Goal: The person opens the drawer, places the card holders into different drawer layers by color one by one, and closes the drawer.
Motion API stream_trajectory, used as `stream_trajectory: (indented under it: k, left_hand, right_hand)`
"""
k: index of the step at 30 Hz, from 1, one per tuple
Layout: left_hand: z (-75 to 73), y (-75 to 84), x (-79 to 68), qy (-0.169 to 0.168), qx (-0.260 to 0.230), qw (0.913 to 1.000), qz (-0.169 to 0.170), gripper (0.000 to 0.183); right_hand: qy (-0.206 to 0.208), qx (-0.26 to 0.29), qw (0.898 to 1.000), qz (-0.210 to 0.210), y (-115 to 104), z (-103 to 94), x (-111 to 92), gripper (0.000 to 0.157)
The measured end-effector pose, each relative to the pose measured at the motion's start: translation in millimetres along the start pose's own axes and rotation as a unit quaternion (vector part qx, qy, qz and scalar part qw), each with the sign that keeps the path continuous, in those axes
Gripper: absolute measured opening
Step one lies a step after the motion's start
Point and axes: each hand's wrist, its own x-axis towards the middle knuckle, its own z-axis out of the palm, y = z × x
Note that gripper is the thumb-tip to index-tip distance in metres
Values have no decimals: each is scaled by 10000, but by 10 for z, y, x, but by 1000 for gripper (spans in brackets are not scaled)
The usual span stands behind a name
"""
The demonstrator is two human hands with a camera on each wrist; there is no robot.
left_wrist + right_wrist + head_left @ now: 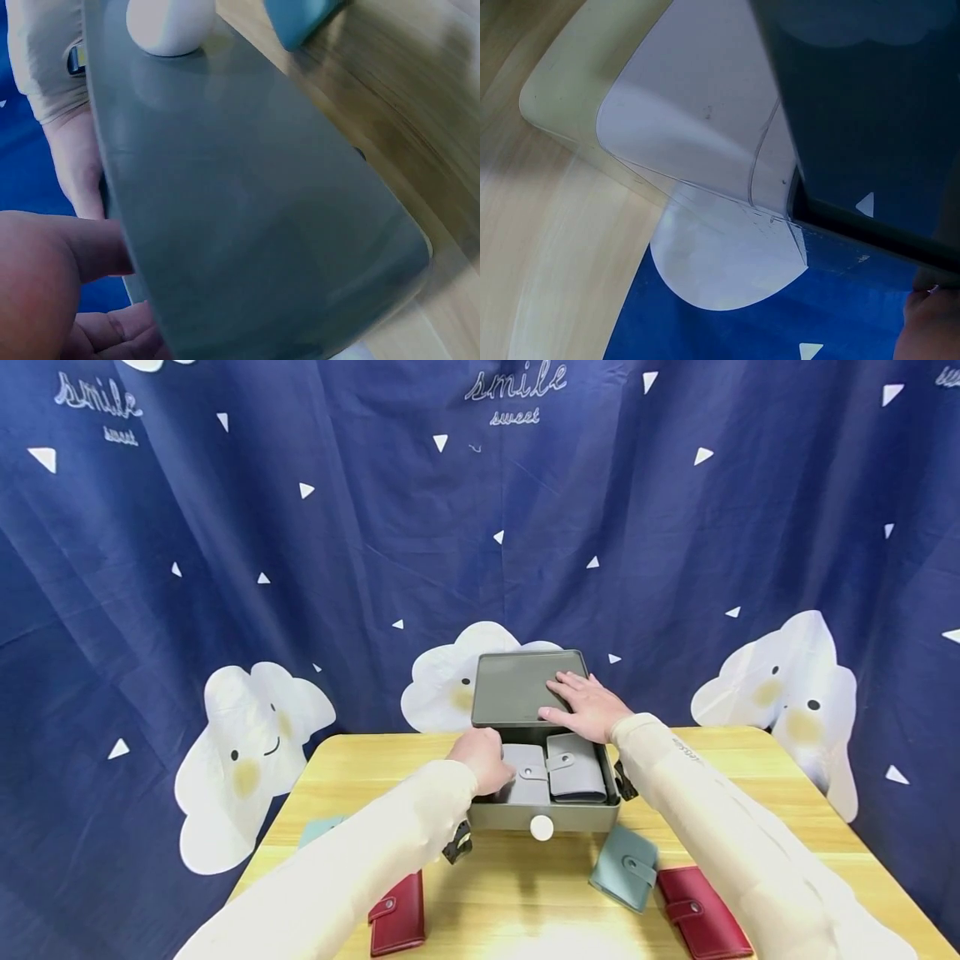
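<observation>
A grey desktop box [510, 693] stands at the table's back edge, its drawer [498, 817] pulled out toward me by a white round knob's side. Two light grey snap-strap card holders lie in it, a left one [531, 787] and a right one [576, 774]. My left hand [480, 760] reaches over the drawer's left side, thumb on the left card holder, gripping it. In the left wrist view its fingertips are hidden behind the drawer front [225, 187]. My right hand [588, 706] rests flat on the box top, fingers spread.
On the wooden table [517, 910], a teal card holder [626, 868] and a red wallet [705, 914] lie front right. Another red wallet [399, 917] and a teal piece [318, 828] show beside my left sleeve. A blue curtain [375, 527] hangs close behind the box.
</observation>
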Motion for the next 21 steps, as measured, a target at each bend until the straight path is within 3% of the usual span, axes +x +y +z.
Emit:
stream_trajectory:
  k: [3,11,18,21]
  left_hand:
    - [-41,-32,-15,59,-223,9997,109,35]
    - [-147,-123,-120,254,-1015,9943,180,21]
    - [-171,-204,-270,589,-1655,9838,363,22]
    - [-149,-219,-335,699,-2076,9750,387,21]
  right_hand:
    - [-11,32,10000,19,-14,-11,-5,83]
    - [-11,-11,10000,7,-32,-13,-3,83]
    - [-5,21,10000,40,-43,-17,-4,84]
    - [1,34,10000,12,-46,-25,-21,83]
